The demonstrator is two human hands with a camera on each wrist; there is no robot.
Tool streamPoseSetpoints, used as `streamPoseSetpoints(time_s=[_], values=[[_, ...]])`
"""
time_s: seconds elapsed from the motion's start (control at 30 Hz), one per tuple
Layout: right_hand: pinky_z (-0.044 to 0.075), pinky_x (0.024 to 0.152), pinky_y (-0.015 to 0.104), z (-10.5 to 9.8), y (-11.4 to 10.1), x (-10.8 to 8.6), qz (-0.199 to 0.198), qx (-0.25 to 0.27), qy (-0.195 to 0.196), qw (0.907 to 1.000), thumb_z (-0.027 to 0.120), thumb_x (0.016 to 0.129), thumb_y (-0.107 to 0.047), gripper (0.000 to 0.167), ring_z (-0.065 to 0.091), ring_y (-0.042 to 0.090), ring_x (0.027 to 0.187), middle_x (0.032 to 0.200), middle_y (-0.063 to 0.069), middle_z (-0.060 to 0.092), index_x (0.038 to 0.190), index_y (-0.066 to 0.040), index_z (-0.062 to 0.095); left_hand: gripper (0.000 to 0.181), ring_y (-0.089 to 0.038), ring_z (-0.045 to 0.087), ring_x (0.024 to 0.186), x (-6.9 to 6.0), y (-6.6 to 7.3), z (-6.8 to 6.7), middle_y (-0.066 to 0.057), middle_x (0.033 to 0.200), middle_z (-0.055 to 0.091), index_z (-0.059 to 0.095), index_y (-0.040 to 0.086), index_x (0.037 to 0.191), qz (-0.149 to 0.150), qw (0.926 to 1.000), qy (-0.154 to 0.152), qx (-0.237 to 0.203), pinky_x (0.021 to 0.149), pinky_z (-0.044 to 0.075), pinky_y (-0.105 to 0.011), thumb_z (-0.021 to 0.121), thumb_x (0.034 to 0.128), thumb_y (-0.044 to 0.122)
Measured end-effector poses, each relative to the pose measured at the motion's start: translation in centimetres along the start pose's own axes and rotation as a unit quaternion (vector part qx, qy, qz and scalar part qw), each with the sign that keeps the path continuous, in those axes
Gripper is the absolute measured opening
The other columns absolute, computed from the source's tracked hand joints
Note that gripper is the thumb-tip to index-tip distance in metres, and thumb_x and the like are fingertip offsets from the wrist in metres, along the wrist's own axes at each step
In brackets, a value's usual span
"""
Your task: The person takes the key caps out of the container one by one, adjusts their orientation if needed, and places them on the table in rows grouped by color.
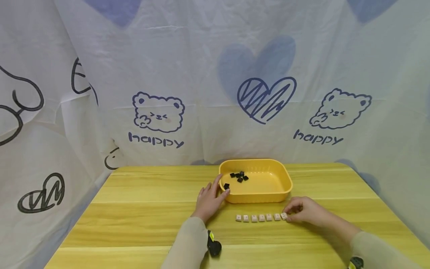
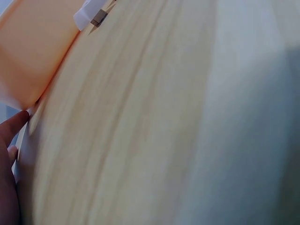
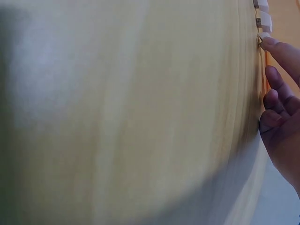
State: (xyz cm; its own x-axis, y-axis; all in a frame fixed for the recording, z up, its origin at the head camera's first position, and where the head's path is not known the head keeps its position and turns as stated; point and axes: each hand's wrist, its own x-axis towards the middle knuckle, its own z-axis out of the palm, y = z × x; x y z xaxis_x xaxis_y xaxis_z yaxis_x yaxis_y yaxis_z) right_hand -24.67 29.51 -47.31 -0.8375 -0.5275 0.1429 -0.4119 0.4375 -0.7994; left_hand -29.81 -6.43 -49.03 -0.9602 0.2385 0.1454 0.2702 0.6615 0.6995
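Left hand (image 1: pixel 207 201), fingers extended, touches yellow tray (image 1: pixel 258 198) holding black pieces (image 1: pixel 240 179); right hand (image 1: pixel 305 211) pinches rightmost white keycap (image 1: pixel 283 216) in row of seven (image 1: pixel 261 218) on desk (image 1: pixel 141 228).

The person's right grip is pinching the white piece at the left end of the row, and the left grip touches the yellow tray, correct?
Not quite: the head view shows the right grip pinching the white piece at the right end, not the left, of the row. The left grip does touch the yellow tray.

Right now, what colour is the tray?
The tray is yellow, seen best in the head view.
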Motion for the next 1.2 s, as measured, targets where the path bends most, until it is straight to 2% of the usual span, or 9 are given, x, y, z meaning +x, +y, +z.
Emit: streamPoseSetpoints(time_s=[0.6,0.83,1.2], values=[[0.046,0.064,0.024,-0.03,0.27,-0.23,0.04,-0.047,-0.002,0.9981,0.08,0.08,-0.014,0.017,0.052,0.01,0.075,0.087,0.002,0.062,0.094,-0.008,0.072,0.066,-0.039,0.028,0.141,-0.25,0.27,-0.27,-0.009,0.151,0.041,0.023,0.031,0.156,0.001,1.0,-0.002,-0.002,0.116,0.008,-0.054,0.049,0.0984,0.052],[0.045,0.061,0.024,0.02,0.36,-0.34,0.024,-0.048,0.004,0.9986,0.08,0.079,-0.012,0.016,0.05,0.01,0.072,0.085,0.002,0.061,0.092,-0.007,0.072,0.068,-0.04,0.028,0.14,-0.25,0.4,-0.26,-0.009,0.151,0.041,0.023,0.029,0.156,0.006,1.0,-0.001,0.004,0.116,0.009,-0.055,0.047,0.0978,0.056],[0.044,0.059,0.024,-0.23,-0.04,-0.38,0.052,-0.029,-0.011,0.9982,0.081,0.079,-0.013,0.023,0.046,0.008,0.069,0.089,0.005,0.06,0.099,-0.006,0.07,0.066,-0.04,0.027,0.141,-0.16,0.43,-0.22,-0.01,0.151,0.04,0.023,0.03,0.156,0.002,1.0,-0.001,0.001,0.116,0.008,-0.055,0.048,0.0985,0.052]])
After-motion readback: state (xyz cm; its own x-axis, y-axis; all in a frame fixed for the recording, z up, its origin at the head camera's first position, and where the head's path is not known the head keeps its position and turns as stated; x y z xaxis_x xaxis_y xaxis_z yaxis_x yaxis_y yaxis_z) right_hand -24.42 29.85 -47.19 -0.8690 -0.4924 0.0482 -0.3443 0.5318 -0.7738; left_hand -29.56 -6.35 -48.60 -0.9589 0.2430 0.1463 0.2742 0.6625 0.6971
